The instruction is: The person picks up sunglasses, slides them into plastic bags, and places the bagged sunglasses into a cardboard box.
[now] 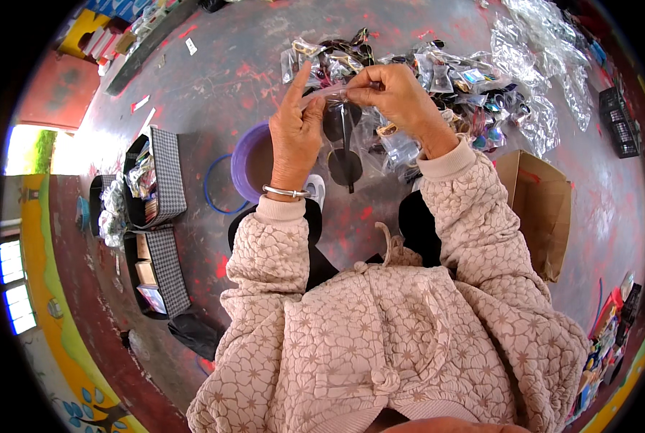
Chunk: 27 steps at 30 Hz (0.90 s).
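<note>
A clear plastic zip bag (368, 144) hangs between my two hands, its top edge stretched from one to the other. Dark sunglasses (345, 167) hang lengthwise within the bag, lenses one above the other. My left hand (296, 137), with a silver bangle at the wrist, pinches the bag's left top corner between thumb and fingers; its index finger points up. Thumb and index finger of my right hand (395, 97) grip the same edge near its right end. Just beyond both hands lies a heap of bagged sunglasses (474, 101) on the floor.
A purple basin (242, 164) stands left of my left hand, beside a blue hoop (208, 184). Checked storage boxes (165, 177) line the left. An open cardboard box (546, 216), a black crate (617, 123) and loose clear plastic wrap (553, 58) are on the right.
</note>
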### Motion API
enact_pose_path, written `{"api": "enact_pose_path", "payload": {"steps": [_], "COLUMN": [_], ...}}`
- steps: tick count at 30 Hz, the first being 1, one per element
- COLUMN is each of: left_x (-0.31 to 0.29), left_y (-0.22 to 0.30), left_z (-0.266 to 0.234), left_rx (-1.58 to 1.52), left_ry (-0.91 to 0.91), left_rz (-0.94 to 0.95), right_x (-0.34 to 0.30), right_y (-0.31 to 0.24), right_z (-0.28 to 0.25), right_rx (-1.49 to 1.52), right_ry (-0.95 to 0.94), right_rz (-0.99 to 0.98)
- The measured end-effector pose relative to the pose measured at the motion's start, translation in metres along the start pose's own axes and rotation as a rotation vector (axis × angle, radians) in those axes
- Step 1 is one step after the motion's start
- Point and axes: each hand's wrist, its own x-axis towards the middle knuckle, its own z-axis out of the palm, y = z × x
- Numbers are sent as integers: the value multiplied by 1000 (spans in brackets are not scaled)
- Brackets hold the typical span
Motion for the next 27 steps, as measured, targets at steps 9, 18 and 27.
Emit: {"api": "enact_pose_path", "payload": {"steps": [9, 18, 27], "left_x": [7, 8, 6], "left_y": [-3, 12, 10], "left_z": [2, -5, -2], "left_rx": [-127, -4, -58], "left_ry": [-143, -183, -112], "left_rz": [-29, 89, 14], "right_x": [0, 2, -1], "right_y": [6, 1, -11], "right_z": [0, 8, 9], "right_rx": [144, -1, -53], "right_ry": [3, -19, -2], "right_rz": [117, 74, 10]}}
